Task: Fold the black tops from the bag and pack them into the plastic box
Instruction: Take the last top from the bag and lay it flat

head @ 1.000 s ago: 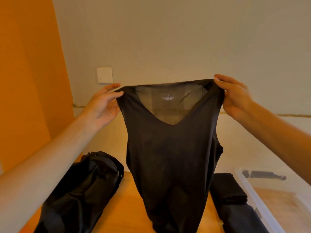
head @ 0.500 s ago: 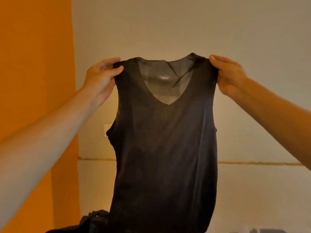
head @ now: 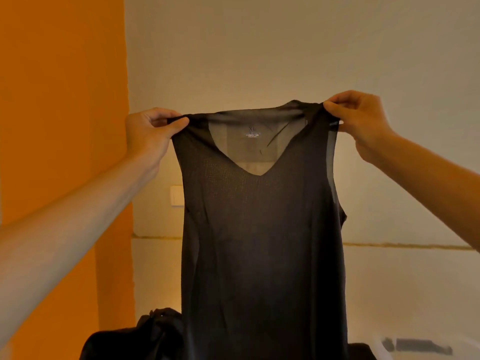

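A sheer black sleeveless V-neck top [head: 262,242] hangs full length in the air in front of me, stretched flat with a white size print inside the neck. My left hand [head: 150,133] pinches its left shoulder strap. My right hand [head: 361,120] pinches the right shoulder strap, slightly higher. The black bag [head: 135,339] shows at the bottom left, partly behind the top's hem. A corner of the clear plastic box [head: 415,346] with a dark latch appears at the bottom right.
An orange wall panel [head: 62,152] fills the left side and a pale wall [head: 285,48] stands behind the top. A white wall switch [head: 176,195] sits beside the top's left edge. A dark folded cloth [head: 361,350] peeks out at the bottom right of the hem.
The top was lifted from just above the table to head height and spread wider; the view tilted up, so the table dropped out of sight. Both hands kept hold of the shoulders.
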